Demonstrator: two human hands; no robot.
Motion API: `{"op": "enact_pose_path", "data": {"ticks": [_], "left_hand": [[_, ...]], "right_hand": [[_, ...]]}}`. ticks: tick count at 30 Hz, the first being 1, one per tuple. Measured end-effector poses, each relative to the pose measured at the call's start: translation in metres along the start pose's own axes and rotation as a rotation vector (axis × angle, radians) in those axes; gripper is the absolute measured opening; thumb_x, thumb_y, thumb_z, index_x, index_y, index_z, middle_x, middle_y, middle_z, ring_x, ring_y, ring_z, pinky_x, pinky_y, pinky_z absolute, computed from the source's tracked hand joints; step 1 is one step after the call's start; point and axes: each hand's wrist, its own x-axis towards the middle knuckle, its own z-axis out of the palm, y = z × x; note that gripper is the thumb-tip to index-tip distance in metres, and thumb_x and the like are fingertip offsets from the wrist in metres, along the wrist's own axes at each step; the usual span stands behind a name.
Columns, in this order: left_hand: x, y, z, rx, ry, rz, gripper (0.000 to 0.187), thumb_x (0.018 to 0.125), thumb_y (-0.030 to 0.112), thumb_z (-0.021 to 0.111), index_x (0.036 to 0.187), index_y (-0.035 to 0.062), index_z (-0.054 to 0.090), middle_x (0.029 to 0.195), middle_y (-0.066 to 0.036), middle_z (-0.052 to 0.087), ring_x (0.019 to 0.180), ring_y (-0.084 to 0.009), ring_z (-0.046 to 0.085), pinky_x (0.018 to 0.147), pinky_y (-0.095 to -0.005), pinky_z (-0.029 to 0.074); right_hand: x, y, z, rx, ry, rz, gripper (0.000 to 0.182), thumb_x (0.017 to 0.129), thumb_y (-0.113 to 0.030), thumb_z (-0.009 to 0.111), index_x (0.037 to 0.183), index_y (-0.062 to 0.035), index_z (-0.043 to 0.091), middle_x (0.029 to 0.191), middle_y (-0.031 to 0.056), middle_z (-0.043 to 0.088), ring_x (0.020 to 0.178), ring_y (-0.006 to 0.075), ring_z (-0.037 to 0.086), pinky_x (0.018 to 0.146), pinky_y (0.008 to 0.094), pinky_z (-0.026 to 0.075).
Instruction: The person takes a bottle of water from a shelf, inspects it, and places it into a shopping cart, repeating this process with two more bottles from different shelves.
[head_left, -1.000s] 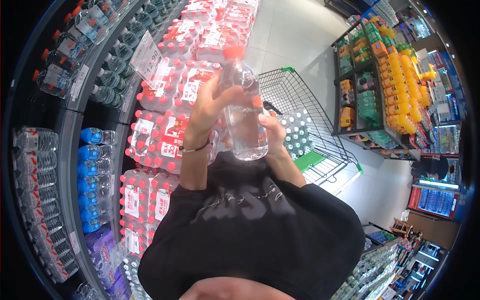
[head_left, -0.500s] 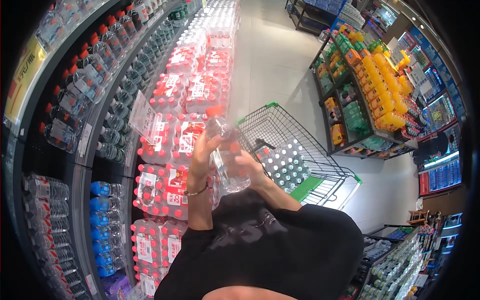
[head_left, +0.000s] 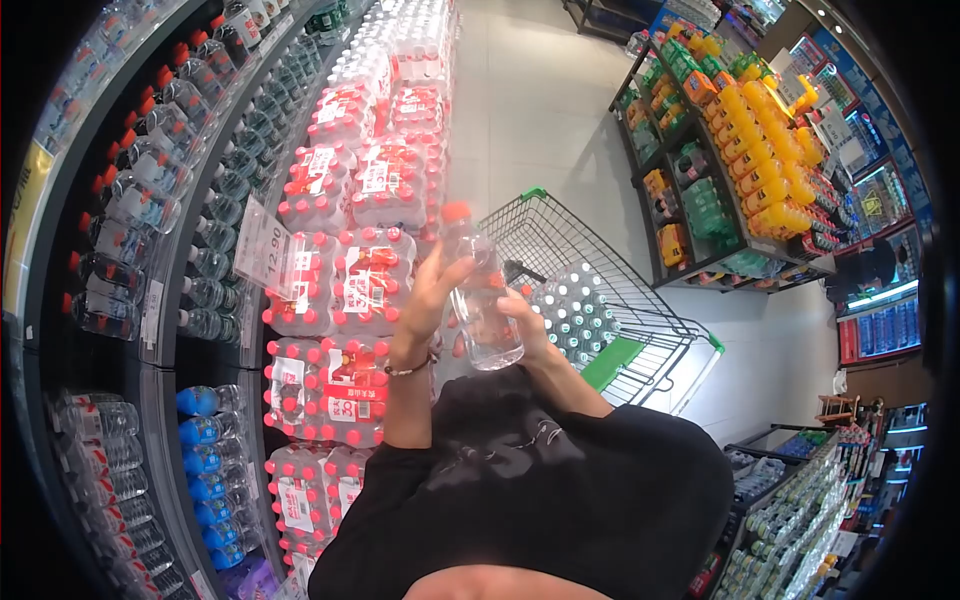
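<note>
A clear water bottle (head_left: 485, 305) with a red cap is held up in front of my chest, tilted slightly. Around its upper left side wrap the fingers of my left hand (head_left: 428, 300), which has a bracelet at the wrist. My right hand (head_left: 527, 325) grips the lower right side, its thumb over the front; some fingers are hidden behind the bottle. Just beyond my hands stands a shopping cart (head_left: 640, 290) with a green handle and black wire mesh. Inside it lies a pack of bottles (head_left: 575, 310) with pale and green caps.
Stacked red-capped water packs (head_left: 325, 385) line the left side, with a price sign (head_left: 268, 250) over them. Shelves of bottles (head_left: 215, 235) stand farther left. Across the aisle floor (head_left: 540, 110) is a rack of orange drinks (head_left: 760, 165); more bottle packs (head_left: 790, 520) sit at lower right.
Both hands and the bottle have shifted slightly right and up in the view. The camera has turned a little, so the shelves and cart appear moved. Both hands still hold the bottle.
</note>
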Motion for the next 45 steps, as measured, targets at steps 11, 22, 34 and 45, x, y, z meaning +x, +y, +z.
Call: {"op": "enact_pose_path", "data": {"ticks": [11, 22, 34, 45], "left_hand": [[0.039, -0.029, -0.007, 0.006, 0.005, 0.03, 0.052, 0.098, 0.028, 0.058, 0.138, -0.0022, 0.045, 0.124, -0.01, 0.06, 0.11, -0.0138, 0.057, 0.094, -0.0279, 0.045], [0.09, -0.038, -0.008, 0.327, -0.082, -0.003, 0.037, 0.1, 0.025, 0.06, 0.124, -0.0038, 0.062, 0.113, -0.008, 0.068, 0.104, -0.0126, 0.061, 0.094, -0.0301, 0.046], [0.237, -0.177, 0.008, 1.01, -0.314, 0.027, 0.049, 0.082, 0.03, 0.075, 0.12, 0.002, 0.066, 0.104, -0.017, 0.072, 0.086, -0.0281, 0.071, 0.076, -0.0352, 0.054], [0.305, -0.429, -0.034, 0.961, -0.294, 0.077, 0.057, 0.078, 0.019, 0.074, 0.13, 0.004, 0.057, 0.127, -0.02, 0.061, 0.113, -0.0381, 0.06, 0.097, -0.0407, 0.049]], "right_hand": [[0.006, -0.011, -0.036, -0.024, 0.056, -0.029, 0.071, 0.089, -0.044, 0.061, 0.137, 0.0052, 0.041, 0.114, 0.0192, 0.062, 0.091, 0.0233, 0.069, 0.077, 0.0339, 0.06], [0.014, -0.015, -0.113, -0.711, 0.23, -0.147, 0.087, 0.081, -0.028, 0.079, 0.147, 0.0068, 0.032, 0.144, 0.0205, 0.047, 0.136, 0.0286, 0.043, 0.113, 0.0391, 0.032], [0.038, -0.052, -0.304, -1.193, 0.524, 0.051, 0.087, 0.068, -0.038, 0.083, 0.137, -0.0051, 0.043, 0.119, 0.0266, 0.063, 0.114, 0.0407, 0.061, 0.095, 0.0442, 0.049], [0.057, -0.017, -0.518, -1.428, 0.477, 0.135, 0.072, 0.073, -0.027, 0.079, 0.134, -0.0034, 0.049, 0.125, 0.0249, 0.062, 0.116, 0.0406, 0.059, 0.098, 0.0462, 0.048]]}}
